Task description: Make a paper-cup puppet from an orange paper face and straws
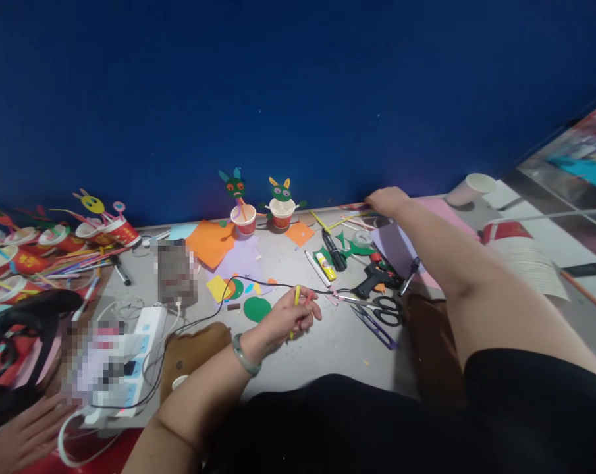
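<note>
My left hand [290, 317] is shut on a thin yellow straw [296, 295], held upright over the grey table [327, 342]; a green bangle circles that wrist. A green paper circle [257, 308] lies just left of it. My right hand [387, 199] is stretched far out to the foot of the blue wall, resting on loose straws [344, 220] and pink paper; its fingers are hidden. Two paper cups with green creature figures on sticks [243, 217] [282, 212] stand by the wall between my hands.
A black glue gun [377, 276], scissors [387, 311], a glue stick [326, 265] and orange paper [211, 242] lie about. Red cups and straws [31, 253] crowd the left. A power strip [134, 355] with cables sits near left. Another person's hand [16, 434] rests at the bottom left.
</note>
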A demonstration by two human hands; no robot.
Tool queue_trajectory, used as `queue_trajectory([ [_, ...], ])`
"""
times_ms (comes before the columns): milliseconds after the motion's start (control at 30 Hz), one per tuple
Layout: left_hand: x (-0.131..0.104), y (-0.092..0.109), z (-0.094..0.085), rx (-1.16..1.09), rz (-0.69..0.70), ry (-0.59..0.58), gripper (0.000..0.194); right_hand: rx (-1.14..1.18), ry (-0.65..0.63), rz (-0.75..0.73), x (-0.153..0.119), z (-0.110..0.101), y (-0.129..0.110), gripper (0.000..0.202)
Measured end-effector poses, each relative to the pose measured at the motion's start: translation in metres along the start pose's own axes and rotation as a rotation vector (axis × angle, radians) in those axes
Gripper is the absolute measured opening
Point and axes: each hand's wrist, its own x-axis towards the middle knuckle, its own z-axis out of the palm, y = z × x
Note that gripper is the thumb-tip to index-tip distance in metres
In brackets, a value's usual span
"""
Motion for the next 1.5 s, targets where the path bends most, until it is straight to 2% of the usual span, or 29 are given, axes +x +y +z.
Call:
queue_trajectory([
  [67, -0.001, 0.002, 0.000, 0.001, 0.004, -0.012, 0.047, 0.125, 0.098, 0.005, -0.011, -0.006, -0.005, 0.008],
  [167, 0.000, 0.004, 0.000, -0.008, 0.027, 0.000, 0.045, 0.375, 0.270, 0.024, -0.032, -0.021, -0.017, 0.031],
  [267, 0.001, 0.005, 0.000, -0.038, 0.067, -0.003, 0.047, 0.699, 0.317, 0.016, -0.062, -0.030, -0.037, 0.032],
  [400, 0.003, 0.010, 0.001, -0.081, 0.115, 0.052, 0.042, 1.112, 0.127, -0.097, -0.114, -0.020, -0.069, 0.033],
  [567, 0.002, 0.020, 0.007, -0.081, 0.120, 0.142, 0.022, 1.362, -0.118, -0.204, -0.173, 0.010, -0.110, 0.054],
  [700, 0.003, 0.021, 0.009, -0.076, 0.176, 0.124, 0.014, 1.439, -0.197, -0.218, -0.197, 0.031, -0.138, 0.062],
  [833, 0.003, 0.016, 0.006, -0.012, 0.234, 0.053, 0.033, 1.502, -0.217, -0.177, -0.209, 0.047, -0.155, 0.061],
  [1000, 0.002, 0.016, 0.006, 0.030, 0.218, 0.050, 0.050, 1.522, -0.224, -0.183, -0.221, 0.056, -0.162, 0.063],
  [1133, 0.001, 0.018, 0.008, 0.020, 0.164, 0.032, 0.044, 1.531, -0.171, -0.194, -0.227, 0.058, -0.165, 0.063],
  [1267, -0.002, 0.020, 0.008, 0.048, 0.173, -0.009, 0.040, 1.526, -0.103, -0.181, -0.232, 0.060, -0.165, 0.056],
  [1367, -0.003, 0.024, 0.008, 0.062, 0.205, 0.026, 0.042, 1.531, -0.033, -0.139, -0.236, 0.060, -0.157, 0.043],
  [1500, -0.005, 0.028, 0.010, 0.042, 0.212, 0.111, 0.040, 1.597, -0.130, -0.113, -0.243, 0.064, -0.137, 0.041],
])
